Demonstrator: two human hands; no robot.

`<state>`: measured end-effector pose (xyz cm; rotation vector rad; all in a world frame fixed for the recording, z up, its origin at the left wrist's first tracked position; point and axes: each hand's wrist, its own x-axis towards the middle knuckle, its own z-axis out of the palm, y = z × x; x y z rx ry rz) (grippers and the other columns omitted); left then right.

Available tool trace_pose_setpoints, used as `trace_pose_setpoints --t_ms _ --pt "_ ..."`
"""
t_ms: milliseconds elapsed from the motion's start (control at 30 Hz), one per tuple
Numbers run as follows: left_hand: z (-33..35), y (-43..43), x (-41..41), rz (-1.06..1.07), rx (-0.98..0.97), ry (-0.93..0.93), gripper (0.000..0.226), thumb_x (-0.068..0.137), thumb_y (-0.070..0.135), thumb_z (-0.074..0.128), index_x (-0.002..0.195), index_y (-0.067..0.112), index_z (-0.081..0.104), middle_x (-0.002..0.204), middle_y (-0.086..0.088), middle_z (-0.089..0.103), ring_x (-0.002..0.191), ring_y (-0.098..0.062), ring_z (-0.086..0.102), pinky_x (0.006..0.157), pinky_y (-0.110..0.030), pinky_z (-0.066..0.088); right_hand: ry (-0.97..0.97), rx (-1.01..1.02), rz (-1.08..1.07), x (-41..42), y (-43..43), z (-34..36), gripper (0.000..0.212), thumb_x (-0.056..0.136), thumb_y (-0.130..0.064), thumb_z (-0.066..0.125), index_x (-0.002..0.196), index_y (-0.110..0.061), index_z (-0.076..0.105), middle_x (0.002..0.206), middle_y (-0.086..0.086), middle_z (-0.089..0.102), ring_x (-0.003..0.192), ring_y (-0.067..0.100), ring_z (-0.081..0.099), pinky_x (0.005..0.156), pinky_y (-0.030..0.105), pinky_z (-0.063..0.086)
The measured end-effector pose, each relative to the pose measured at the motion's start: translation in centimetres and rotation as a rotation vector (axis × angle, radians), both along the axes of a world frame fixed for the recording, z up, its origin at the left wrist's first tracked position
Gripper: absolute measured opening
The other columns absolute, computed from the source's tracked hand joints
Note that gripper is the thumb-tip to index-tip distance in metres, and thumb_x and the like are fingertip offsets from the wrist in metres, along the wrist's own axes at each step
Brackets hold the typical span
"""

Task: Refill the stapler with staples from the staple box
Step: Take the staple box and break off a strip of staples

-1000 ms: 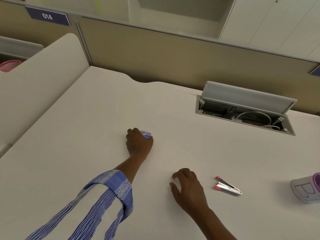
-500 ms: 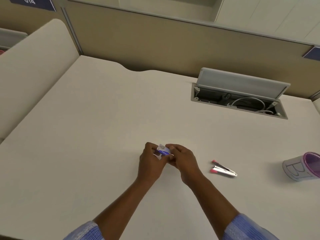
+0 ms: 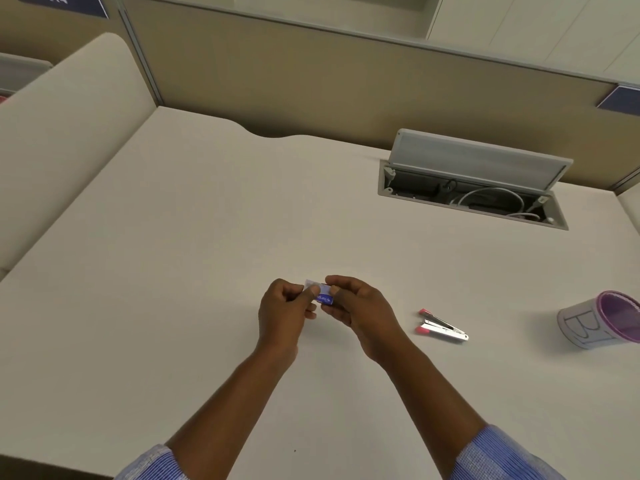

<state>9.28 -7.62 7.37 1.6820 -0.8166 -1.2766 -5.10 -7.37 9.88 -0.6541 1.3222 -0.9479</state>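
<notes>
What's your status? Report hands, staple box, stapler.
Left hand and right hand both pinching staple box above desk. Stapler untouched, right of hands. Nothing in the way.

"B1" on the cup [image 3: 588, 323]

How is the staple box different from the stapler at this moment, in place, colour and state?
The staple box is held above the desk between the left hand and the right hand; the stapler lies untouched on the desk, to the right of the hands. The staple box is blue and white; the stapler is silver with pink ends. The staple box looks partly slid open; the stapler's arms are spread. Both are small.
</notes>
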Motion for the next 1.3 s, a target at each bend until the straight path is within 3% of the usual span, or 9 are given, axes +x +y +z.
trace_pose_setpoints --t_ms 133,433,567,733,1000,1167,1300 --pt "0.1 0.4 -0.1 0.036 0.007 0.035 0.028 0.085 0.025 0.08 0.083 0.004 0.061 0.063 0.001 0.074 0.056 -0.015 0.072 0.077 -0.045 0.063 -0.025 0.0 -0.002 -0.2 0.6 0.1 0.022 0.096 -0.015 0.071 0.115 -0.005 0.071 0.11 0.016 0.078 0.101 0.027 0.077 0.095 0.036 0.06" --pt "0.4 1.1 -0.2 0.103 0.048 0.183 0.016 0.091 0.024 0.074 0.084 0.01 0.071 0.072 -0.008 0.074 0.062 -0.02 0.069 0.085 -0.046 0.062 0.068 -0.011 -0.023 -0.6 1.2 0.0 0.015 0.094 -0.017 0.074 0.106 -0.008 0.072 0.097 0.013 0.081 0.09 0.028 0.079 0.085 0.033 0.063" --pt "0.4 1.2 0.3 0.157 0.067 0.24 0.017 0.09 0.024 0.075 0.083 0.008 0.073 0.072 -0.011 0.074 0.061 -0.02 0.067 0.082 -0.043 0.063 0.064 -0.018 -0.024 -0.9 1.2 0.0 0.012 0.096 -0.011 0.068 0.107 -0.008 0.073 0.095 0.012 0.081 0.087 0.027 0.08 0.079 0.028 0.063" --pt "0.5 1.4 0.5 0.185 0.074 0.272 0.018 0.09 0.024 0.075 0.083 0.007 0.073 0.077 -0.014 0.074 0.061 -0.019 0.067 0.076 -0.039 0.062 0.164 -0.045 0.004 -1.0 1.2 0.0 0.019 0.098 -0.006 0.055 0.104 -0.014 0.071 0.09 0.007 0.082 0.084 0.026 0.08 0.082 0.033 0.063" --pt "0.6 1.8 0.3 0.191 0.04 0.203 0.017 0.09 0.027 0.075 0.086 0.01 0.074 0.08 -0.012 0.076 0.068 -0.022 0.069 0.077 -0.039 0.062 0.46 -0.149 0.065 -0.7 1.7 0.1 0.002 0.093 -0.016 0.067 0.092 -0.015 0.069 0.089 0.002 0.078 0.067 0.015 0.077 0.059 0.023 0.06" --pt "0.6 1.7 0.2 0.198 0.042 0.167 0.016 0.089 0.031 0.074 0.084 0.016 0.072 0.079 -0.008 0.077 0.068 -0.021 0.071 0.074 -0.035 0.062 0.861 -0.416 0.229 -0.7 2.1 0.5 0.005 0.094 -0.018 0.067 0.095 -0.022 0.065 0.095 -0.009 0.073 0.07 0.016 0.068 0.066 0.031 0.056" --pt "0.6 1.7 0.3 0.185 0.039 0.161 0.016 0.09 0.029 0.074 0.087 0.013 0.073 0.082 -0.011 0.077 0.067 -0.02 0.07 0.075 -0.035 0.063 1.125 -0.601 0.331 -0.8 2.1 0.8 0.008 0.096 -0.019 0.064 0.103 -0.022 0.066 0.097 -0.006 0.069 0.07 0.015 0.058 0.065 0.035 0.052"
